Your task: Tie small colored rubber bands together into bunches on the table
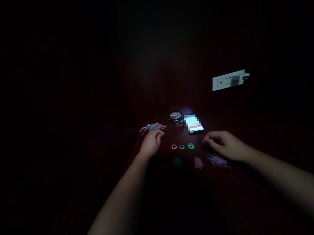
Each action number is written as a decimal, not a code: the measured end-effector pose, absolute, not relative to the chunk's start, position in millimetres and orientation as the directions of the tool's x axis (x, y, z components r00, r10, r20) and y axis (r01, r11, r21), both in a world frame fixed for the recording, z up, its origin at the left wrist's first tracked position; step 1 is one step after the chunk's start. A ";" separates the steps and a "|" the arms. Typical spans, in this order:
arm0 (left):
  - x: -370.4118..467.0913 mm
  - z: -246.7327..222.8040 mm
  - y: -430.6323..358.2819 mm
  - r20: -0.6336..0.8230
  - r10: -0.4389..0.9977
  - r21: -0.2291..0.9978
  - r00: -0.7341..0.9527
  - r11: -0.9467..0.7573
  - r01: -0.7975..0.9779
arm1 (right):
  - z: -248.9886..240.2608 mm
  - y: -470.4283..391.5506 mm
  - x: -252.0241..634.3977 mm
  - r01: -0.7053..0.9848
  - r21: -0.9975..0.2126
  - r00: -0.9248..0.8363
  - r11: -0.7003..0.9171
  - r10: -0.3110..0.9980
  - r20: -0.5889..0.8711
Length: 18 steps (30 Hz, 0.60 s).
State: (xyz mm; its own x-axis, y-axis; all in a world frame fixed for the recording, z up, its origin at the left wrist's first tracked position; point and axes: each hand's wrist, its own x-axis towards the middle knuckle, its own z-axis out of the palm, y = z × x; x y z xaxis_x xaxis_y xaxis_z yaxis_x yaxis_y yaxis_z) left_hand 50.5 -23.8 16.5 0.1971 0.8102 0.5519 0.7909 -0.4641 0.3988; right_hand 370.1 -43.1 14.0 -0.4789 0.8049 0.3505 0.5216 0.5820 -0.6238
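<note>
My left hand (152, 143) is closed at the near edge of a mixed pile of coloured bands (153, 126); what its fingers hold is hidden. My right hand (223, 143) pinches at a small dark item, too dim to name, right of a green ring (191, 146). Left of that ring lie a blue ring (182, 147) and a pink ring (174, 146). Nearer to me are a dark teal bunch (177, 162), a pink bunch (198, 162) and a purple bunch (218, 160), the last just below my right hand.
A round clear jar (176, 119) with a lid stands behind the rings. Beside it a phone (194, 123) lies with its screen lit. A white power socket (228, 81) with a plug is on the wall at right. The surroundings are very dark.
</note>
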 end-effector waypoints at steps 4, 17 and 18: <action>49.7 16.6 -24.6 0.530 0.829 0.413 0.176 -0.435 0.800 | 13.1 -42.7 370.2 0.521 -0.624 -0.478 0.582 0.805 0.352; 49.3 19.3 -25.7 0.610 0.772 0.324 0.182 -0.452 0.831 | 17.4 -46.6 367.1 0.495 -0.634 -0.465 0.594 0.798 0.384; 49.2 19.5 -25.9 0.612 0.770 0.329 0.179 -0.454 0.828 | 17.4 -46.6 367.0 0.487 -0.642 -0.460 0.592 0.799 0.388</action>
